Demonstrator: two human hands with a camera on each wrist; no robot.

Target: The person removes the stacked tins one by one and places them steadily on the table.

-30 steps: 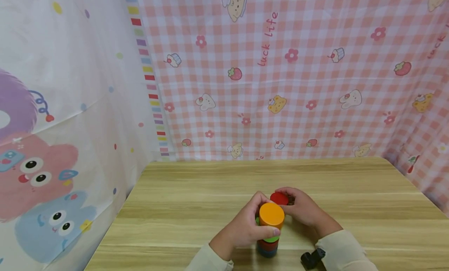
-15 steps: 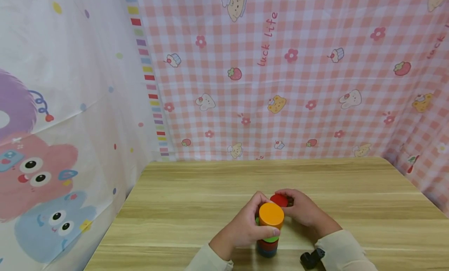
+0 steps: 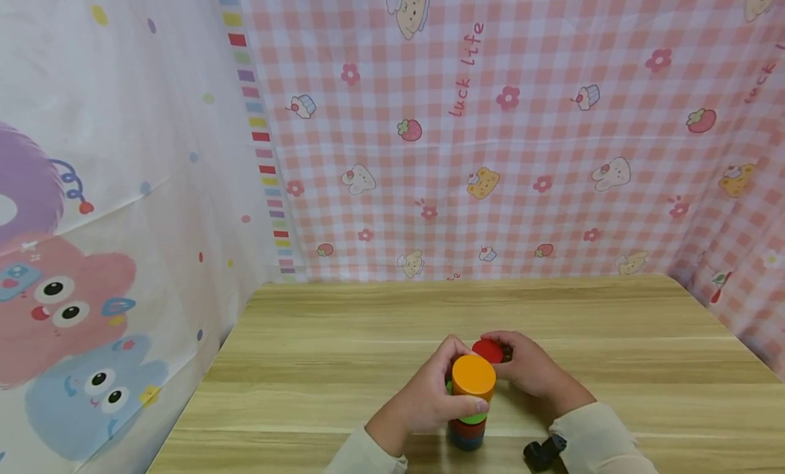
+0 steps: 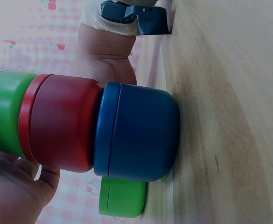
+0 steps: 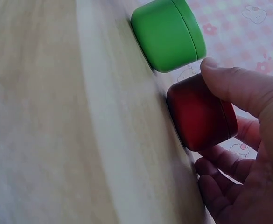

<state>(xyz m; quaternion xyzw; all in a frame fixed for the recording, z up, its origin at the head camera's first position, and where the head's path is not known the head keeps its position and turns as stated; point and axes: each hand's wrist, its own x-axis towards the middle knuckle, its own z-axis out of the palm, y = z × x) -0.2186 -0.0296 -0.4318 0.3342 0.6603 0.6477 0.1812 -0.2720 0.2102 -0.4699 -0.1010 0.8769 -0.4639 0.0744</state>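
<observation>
Lidded round canisters stand in a stack on the table: a blue one (image 4: 138, 133) at the bottom, then a red one (image 4: 64, 123), a green one (image 4: 8, 112) and an orange one (image 3: 474, 374) on top. My left hand (image 3: 426, 396) grips the stack's upper part, its thumb across the front where orange meets green. Behind the stack, my right hand (image 3: 532, 365) pinches a separate smaller red canister (image 5: 199, 114) between thumb and fingers; its base is at the tabletop. Beside that red canister stands a loose green canister (image 5: 166, 35), largely hidden in the head view.
A wood-grain table (image 3: 343, 344) carries everything. Strapped at the right sleeve is a small black device (image 3: 544, 452), close to the tabletop. A pink checked curtain (image 3: 490, 140) hangs behind the table, and a white cartoon-print curtain (image 3: 122, 256) hangs on the left.
</observation>
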